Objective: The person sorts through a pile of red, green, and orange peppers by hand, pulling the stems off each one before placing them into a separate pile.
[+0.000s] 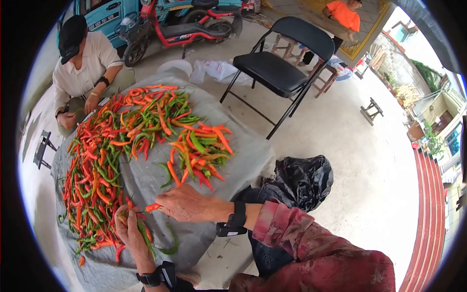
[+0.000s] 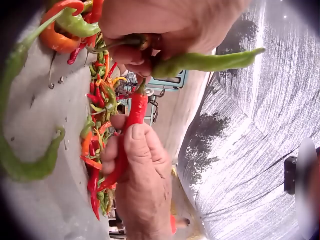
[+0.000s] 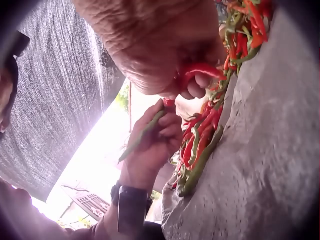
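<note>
My right hand (image 1: 164, 206) pinches a red chili pepper (image 1: 152, 208) over the near edge of the grey sheet (image 1: 146, 182). The right wrist view shows that pepper (image 3: 201, 70) curled under the fingers. Just left of it, my left hand (image 1: 127, 223) grips a long green pepper (image 1: 145, 237), which sticks out sideways in the left wrist view (image 2: 210, 61). The red pepper (image 2: 131, 129) runs from my right hand up towards the left hand's fingers. The two hands are a few centimetres apart.
A big heap of red, orange and green peppers (image 1: 112, 146) covers the sheet. Another person (image 1: 82, 68) sits at its far left. A black folding chair (image 1: 279, 68), a black plastic bag (image 1: 299, 180), a red scooter (image 1: 180, 27) and small stools (image 1: 372, 109) stand around.
</note>
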Demonstrator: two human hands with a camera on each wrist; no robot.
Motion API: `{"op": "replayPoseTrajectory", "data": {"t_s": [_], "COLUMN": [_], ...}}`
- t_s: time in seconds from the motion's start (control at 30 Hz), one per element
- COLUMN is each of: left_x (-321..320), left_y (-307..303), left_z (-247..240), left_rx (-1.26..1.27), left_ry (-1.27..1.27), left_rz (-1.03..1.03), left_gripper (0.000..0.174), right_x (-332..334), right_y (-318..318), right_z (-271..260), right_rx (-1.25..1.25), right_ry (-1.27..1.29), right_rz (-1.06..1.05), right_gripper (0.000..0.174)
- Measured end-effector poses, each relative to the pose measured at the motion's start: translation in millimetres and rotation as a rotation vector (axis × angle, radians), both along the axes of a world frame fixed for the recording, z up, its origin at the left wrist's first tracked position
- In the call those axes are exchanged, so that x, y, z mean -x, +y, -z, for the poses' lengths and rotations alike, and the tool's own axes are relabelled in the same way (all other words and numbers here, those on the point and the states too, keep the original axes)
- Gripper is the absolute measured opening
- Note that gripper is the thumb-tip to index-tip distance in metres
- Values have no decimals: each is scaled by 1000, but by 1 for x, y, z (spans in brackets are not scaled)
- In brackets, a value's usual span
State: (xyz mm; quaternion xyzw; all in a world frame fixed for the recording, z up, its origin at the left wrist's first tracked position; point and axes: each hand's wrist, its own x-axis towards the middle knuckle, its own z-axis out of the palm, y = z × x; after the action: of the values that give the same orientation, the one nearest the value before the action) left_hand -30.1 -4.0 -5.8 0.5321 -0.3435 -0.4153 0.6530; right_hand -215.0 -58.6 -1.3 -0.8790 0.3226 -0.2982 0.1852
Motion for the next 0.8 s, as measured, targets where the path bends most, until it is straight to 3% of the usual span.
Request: {"op": "replayPoseTrajectory", "data": {"t_s": [0.1,0.17,0.27,0.3,0.37,0.47,0.7,0.8], "left_x": [-4,-5,5,9,11,21,2,-18], "left_y": [-6,-4,-2,-3,-5,-4,-9,-4], "left_z": [5,10,-7,-3,8,6,-5,-1], "left_rx": [43,59,-31,-4,26,117,78,21], "left_ry": [20,-3,-7,0,-74,0,46,344], "left_rz": [-2,3,87,89,81,91,-44,81], "left_gripper": [12,11,9,9,8,8,19,38], "right_x": [10,12,15,10,-4,-19,-21,-1], "right_y": [-9,-8,-9,-4,10,23,10,-1], "right_z": [1,4,-17,-14,-5,0,-5,-10], "right_rx": [29,305,402,355,-311,-445,-297,-148], "right_ry": [114,8,-121,-154,-228,-101,66,197], "right_rz": [113,418,439,412,62,-49,24,255], "right_gripper": [21,24,28,28,30,27,19,20]}}
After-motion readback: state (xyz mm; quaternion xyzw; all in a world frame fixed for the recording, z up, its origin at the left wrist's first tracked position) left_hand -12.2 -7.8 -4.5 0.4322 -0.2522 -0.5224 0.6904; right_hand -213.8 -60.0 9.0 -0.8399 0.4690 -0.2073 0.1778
